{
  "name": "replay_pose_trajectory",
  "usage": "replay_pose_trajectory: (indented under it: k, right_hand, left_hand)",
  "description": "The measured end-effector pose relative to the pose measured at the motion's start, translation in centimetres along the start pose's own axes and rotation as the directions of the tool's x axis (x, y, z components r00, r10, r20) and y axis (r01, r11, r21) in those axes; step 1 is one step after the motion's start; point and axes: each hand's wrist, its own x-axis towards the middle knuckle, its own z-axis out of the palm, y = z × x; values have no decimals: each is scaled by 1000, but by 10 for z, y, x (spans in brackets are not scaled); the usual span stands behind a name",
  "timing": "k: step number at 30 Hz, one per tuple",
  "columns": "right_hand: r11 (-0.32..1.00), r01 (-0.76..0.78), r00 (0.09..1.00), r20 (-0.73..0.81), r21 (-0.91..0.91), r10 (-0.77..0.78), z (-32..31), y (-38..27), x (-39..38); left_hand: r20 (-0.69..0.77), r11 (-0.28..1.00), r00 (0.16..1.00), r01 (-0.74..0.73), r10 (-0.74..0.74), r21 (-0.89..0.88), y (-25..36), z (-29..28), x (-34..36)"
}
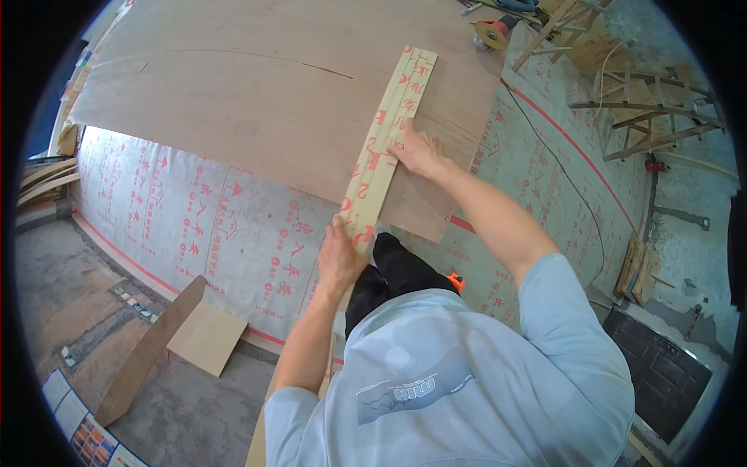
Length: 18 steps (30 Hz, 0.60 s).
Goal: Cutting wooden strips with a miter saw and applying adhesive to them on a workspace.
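A long, narrow pale-yellow board (pixel 385 144) with red print and lengthwise lines lies slantwise over a large brown plywood sheet (pixel 233 86). Its near end reaches past the sheet's front edge toward my body. My left hand (pixel 340 253) is closed around that near end, thumb along its left edge. Farther up, my right hand (pixel 420 152) grips the board's right edge, with the thumb side over the top face. Fingers of both hands are partly hidden under or behind the board.
Printed grey protective sheeting (pixel 233 210) covers the floor under the plywood. A red power tool with a round disc (pixel 492 33) sits at the far right corner. Wooden trestles (pixel 654 117) stand at right, a dark panelled door (pixel 657 373) lower right. Board offcuts (pixel 208 336) lie lower left.
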Motion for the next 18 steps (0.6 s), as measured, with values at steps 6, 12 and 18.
replay_pose_trajectory:
  k: [6,12,18]
  right_hand:
    - [313,748,486,161,-585,-859,19,0,-8]
    - [213,896,317,226,-390,-921,36,-10,21]
    - [232,889,348,254,-395,-903,34,-16,16]
  left_hand:
    - [62,995,998,-35,30,91,-46,-26,-22]
    - [15,986,997,-83,82,145,-55,-31,-27]
    - [-204,953,972,-51,116,298,-44,-15,-18]
